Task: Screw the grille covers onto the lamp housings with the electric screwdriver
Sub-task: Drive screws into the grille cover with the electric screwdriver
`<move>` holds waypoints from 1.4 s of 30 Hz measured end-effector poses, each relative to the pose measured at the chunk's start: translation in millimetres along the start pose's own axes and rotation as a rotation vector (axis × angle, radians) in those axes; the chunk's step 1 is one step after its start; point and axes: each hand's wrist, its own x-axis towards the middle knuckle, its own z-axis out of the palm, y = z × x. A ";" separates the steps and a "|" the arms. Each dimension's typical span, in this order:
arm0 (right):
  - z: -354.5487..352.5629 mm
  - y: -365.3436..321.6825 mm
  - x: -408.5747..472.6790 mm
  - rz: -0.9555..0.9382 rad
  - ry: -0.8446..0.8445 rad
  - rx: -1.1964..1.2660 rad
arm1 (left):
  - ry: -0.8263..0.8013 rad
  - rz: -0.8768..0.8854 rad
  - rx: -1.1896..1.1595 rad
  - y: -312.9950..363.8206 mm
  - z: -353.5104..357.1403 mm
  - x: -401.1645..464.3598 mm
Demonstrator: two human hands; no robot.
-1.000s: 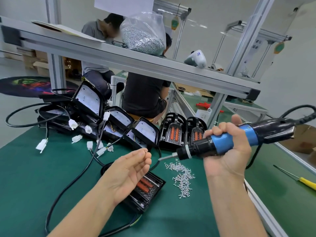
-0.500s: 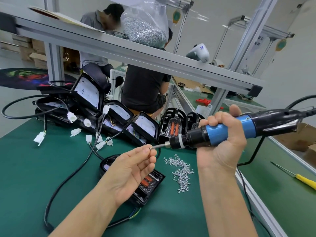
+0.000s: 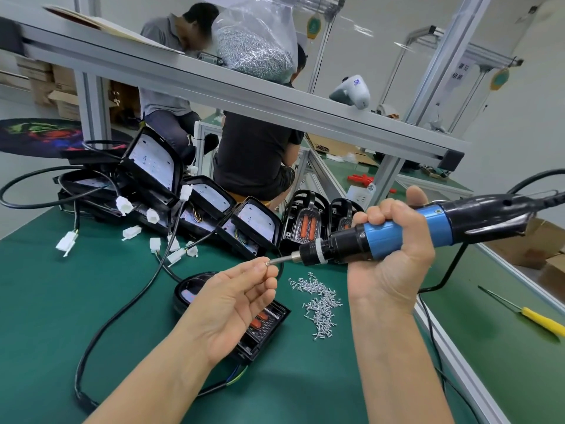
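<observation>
The green bench (image 3: 46,301) is in front of me. A pile of black lamp housings (image 3: 195,203) with white insides leans at the back of it, with black cables and white plugs (image 3: 66,241) mixed in. Beside the pile stand two lamps with grille covers (image 3: 305,223) over orange parts. One lamp housing (image 3: 269,328) lies flat on the bench, right under my left hand (image 3: 235,304), and I can see its orange parts too. My right hand (image 3: 394,252) is wrapped tight around the blue electric screwdriver (image 3: 397,232). I hold it sideways in the air, tip toward my left hand. My left fingers (image 3: 260,270) are pinched narrow at the tip of the metal bit (image 3: 282,260). I think a tiny screw is there, but it is too small to be sure. A heap of little silver screws (image 3: 319,302) lies on the bench just beside the flat lamp. A yellow-handled tool (image 3: 541,319) lies far off on my right.
</observation>
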 end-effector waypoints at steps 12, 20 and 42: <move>-4.3 0.4 -1.4 0.001 0.006 -0.006 | 0.030 0.029 -0.007 -2.9 3.5 -2.8; -4.4 6.9 -5.9 -0.026 0.030 -0.004 | 0.132 0.320 0.188 -10.2 1.7 -0.8; -43.1 22.8 -4.6 0.250 0.142 0.119 | 0.273 0.438 0.725 42.4 -47.0 7.6</move>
